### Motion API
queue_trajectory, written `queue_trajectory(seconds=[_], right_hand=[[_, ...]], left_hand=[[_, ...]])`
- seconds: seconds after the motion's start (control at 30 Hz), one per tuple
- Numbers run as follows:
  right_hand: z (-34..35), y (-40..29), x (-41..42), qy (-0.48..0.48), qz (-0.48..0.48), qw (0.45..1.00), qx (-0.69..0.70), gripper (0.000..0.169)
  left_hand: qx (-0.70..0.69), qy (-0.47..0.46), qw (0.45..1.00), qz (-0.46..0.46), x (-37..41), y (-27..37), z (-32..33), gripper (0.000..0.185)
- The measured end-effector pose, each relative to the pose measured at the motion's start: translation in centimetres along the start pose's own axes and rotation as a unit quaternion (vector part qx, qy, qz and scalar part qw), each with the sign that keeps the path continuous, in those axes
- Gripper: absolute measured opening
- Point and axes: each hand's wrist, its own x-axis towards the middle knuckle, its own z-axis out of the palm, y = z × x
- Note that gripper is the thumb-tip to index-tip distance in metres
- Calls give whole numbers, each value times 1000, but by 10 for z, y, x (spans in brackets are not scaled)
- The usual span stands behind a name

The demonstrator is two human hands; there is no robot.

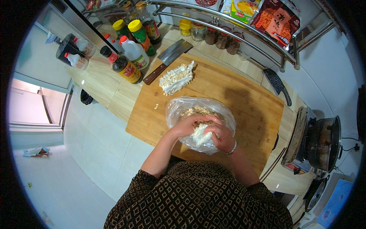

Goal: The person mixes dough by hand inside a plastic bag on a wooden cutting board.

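Observation:
A clear plastic bag (175, 110) lies open on a wooden cutting board (246, 114), with pale chopped pieces inside. Over the bag's opening, my left hand (191, 125) and my right hand (222, 133) come together around a torn white, soft fibrous piece (201, 136). The fingers of both hands touch it, and my right hand wears a bracelet at the wrist. Behind the bag rests a larger white piece (177, 78) with rows of pale bits along it. One small curved bit (156, 106) sits alone near the board's left side.
A cleaver (175, 51) with a wooden handle lies across the board's back left corner, beside a soy sauce bottle (130, 70) and a white jug (134, 51). A black knife (274, 81) lies back right. A pot (323, 144) stands on a stove at right. Chopsticks (273, 164) lie near the board's right edge.

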Motion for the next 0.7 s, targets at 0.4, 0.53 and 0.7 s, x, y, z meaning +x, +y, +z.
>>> queue_trajectory(seconds=[0.4,0.53,0.7], right_hand=[[3,15,-3,36,62,989,126,26],[0,11,3,40,33,993,103,22],[-2,10,2,86,64,993,47,19]], left_hand=[[-148,-50,975,-160,8,-11,3,42],[-192,-19,961,-199,9,-18,3,43],[-161,103,957,-219,6,-3,3,34]])
